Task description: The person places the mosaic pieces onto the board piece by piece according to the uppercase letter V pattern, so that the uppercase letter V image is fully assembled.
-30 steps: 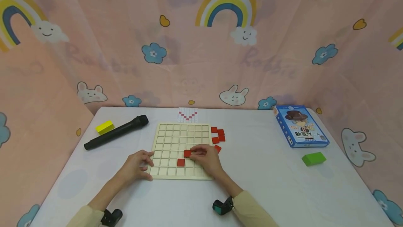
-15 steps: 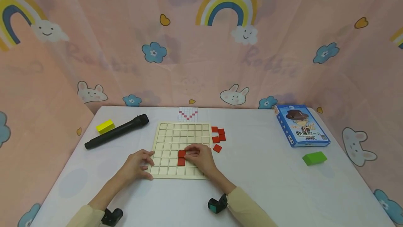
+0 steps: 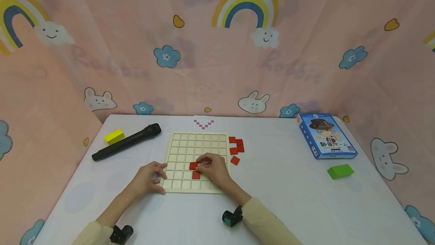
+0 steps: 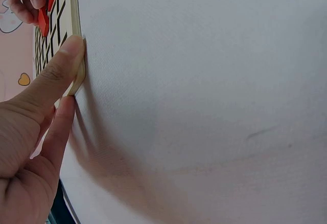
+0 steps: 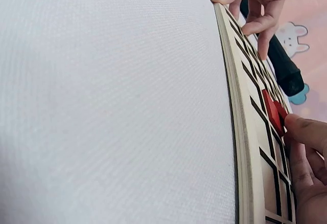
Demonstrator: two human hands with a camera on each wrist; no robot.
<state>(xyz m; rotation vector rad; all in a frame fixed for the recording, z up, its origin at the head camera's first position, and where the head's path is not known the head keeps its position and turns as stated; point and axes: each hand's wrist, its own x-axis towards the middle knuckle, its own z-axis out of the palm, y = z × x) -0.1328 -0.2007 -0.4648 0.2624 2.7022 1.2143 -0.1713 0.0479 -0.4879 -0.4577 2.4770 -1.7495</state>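
Observation:
A cream grid board (image 3: 180, 148) lies on the white table. My left hand (image 3: 149, 177) holds its near left corner, with the thumb on the near edge and fingers along the left side, as the left wrist view shows. My right hand (image 3: 215, 169) pinches a red square tile (image 3: 193, 165) over the board's lower middle, between thumb and fingertips. A second red tile (image 3: 196, 175) sits in a cell just nearer, close to the held one. In the right wrist view, the fingertips cover part of the held tile.
Several loose red tiles (image 3: 234, 160) lie off the board's right edge. A pattern card (image 3: 204, 123) stands behind it. A black microphone (image 3: 126, 143) and yellow block (image 3: 114, 136) are left; a blue game box (image 3: 327, 137) and green block (image 3: 341, 171) are right.
My right hand has moved left over the board with the red tile, from right of the seated tile to slightly left of it. The left hand has stayed at the corner.

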